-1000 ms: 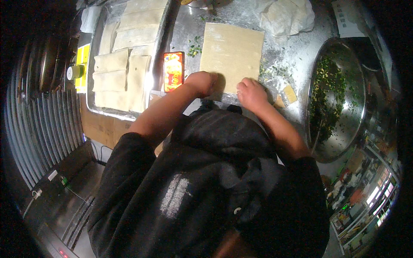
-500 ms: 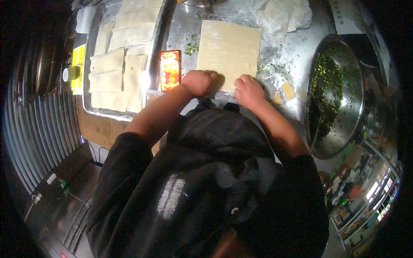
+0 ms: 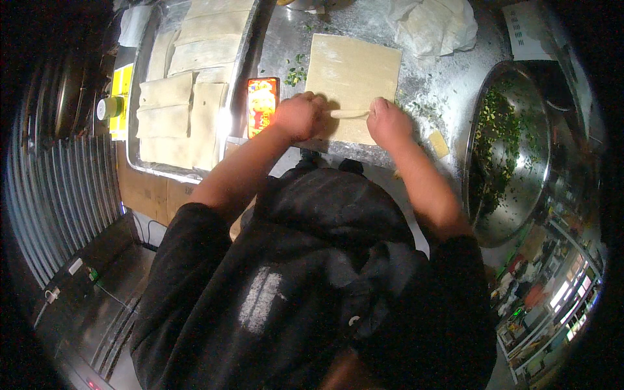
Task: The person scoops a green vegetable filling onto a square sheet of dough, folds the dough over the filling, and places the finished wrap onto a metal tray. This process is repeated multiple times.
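Observation:
A pale rectangular dough sheet [image 3: 354,65] lies on the floured metal table in front of me. Its near edge is raised into a narrow fold stretched between my two hands, with part of the sheet lying flat on the near side of the fold. My left hand [image 3: 300,117] is closed at the fold's left end, beside a phone [image 3: 262,104] with a bright red and orange screen. At the right end, my right hand [image 3: 390,123] pinches the fold between thumb and fingers. The left fingertips are partly hidden.
Left stands a metal tray [image 3: 224,123] with several stacked dough sheets [image 3: 166,120]. A large steel bowl [image 3: 520,201] of chopped greens [image 3: 497,130] is on the right. Crumpled white cloth or plastic [image 3: 432,26] lies at the back; a dough scrap [image 3: 439,144] sits right of my hand.
Both hands have moved slightly away from me, and the sheet's near edge has come up into a fold between them. One of the two scraps by my right hand has left its spot.

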`<state>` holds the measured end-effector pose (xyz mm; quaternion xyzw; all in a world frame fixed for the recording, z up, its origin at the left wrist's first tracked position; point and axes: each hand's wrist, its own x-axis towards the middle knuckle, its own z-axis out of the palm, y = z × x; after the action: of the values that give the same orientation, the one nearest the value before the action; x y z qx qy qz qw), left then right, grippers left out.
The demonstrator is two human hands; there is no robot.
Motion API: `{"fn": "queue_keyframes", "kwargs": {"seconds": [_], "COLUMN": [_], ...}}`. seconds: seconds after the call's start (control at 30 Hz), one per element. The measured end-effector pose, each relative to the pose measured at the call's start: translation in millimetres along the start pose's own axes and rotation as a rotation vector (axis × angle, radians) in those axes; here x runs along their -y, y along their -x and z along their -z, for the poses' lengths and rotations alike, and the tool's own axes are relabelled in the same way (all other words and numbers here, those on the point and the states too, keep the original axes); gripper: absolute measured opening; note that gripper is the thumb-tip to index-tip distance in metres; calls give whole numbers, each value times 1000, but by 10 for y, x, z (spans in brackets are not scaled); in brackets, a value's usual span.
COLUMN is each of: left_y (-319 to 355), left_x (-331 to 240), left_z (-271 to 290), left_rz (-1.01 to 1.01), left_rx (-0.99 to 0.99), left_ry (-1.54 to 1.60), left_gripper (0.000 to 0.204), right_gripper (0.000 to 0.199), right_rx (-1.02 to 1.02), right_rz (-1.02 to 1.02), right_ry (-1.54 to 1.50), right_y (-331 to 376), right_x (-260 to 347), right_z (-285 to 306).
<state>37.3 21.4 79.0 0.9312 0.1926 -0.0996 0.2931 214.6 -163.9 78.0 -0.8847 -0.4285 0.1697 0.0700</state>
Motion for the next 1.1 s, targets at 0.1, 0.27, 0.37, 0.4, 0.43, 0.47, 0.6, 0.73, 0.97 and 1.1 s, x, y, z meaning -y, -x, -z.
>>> {"fn": "queue_keyframes", "kwargs": {"seconds": [0.1, 0.27, 0.37, 0.4, 0.43, 0.47, 0.6, 0.73, 0.97, 1.1], "left_y": [-74, -148, -209, -240, -275, -299, -319, -238, 144, 183], "left_x": [108, 172, 240, 269, 298, 306, 250, 161, 25, -160], "left_z": [83, 22, 13, 29, 55, 71, 118, 172, 264, 155], "left_rz": [75, 75, 64, 67, 76, 98, 198, 184, 158, 277], "left_rx": [22, 64, 27, -2, -22, -29, -153, -127, -206, -434], "left_ry": [78, 20, -18, 18, 58, 93, 415, 692, 712, 460], "left_gripper": [36, 39, 32, 31, 29, 28, 24, 22, 18, 20], "right_gripper": [22, 24, 22, 23, 24, 26, 43, 56, 42, 35], "right_rx": [57, 192, 59, 46, 14, 5, 251, 94, 172, 299], "right_rz": [42, 137, 81, 47, 9, -44, -65, 184, 304, 217], "right_ry": [-148, -126, -212, -213, -214, -212, -113, -134, 38, -70], "right_y": [5, 34, -106, -151, -186, -207, -184, -195, -277, -297], "right_x": [-30, -202, -307, -325, -330, -334, -230, 20, 225, 174], "right_z": [69, 173, 209, 216, 220, 236, 315, 332, 190, 224]}}
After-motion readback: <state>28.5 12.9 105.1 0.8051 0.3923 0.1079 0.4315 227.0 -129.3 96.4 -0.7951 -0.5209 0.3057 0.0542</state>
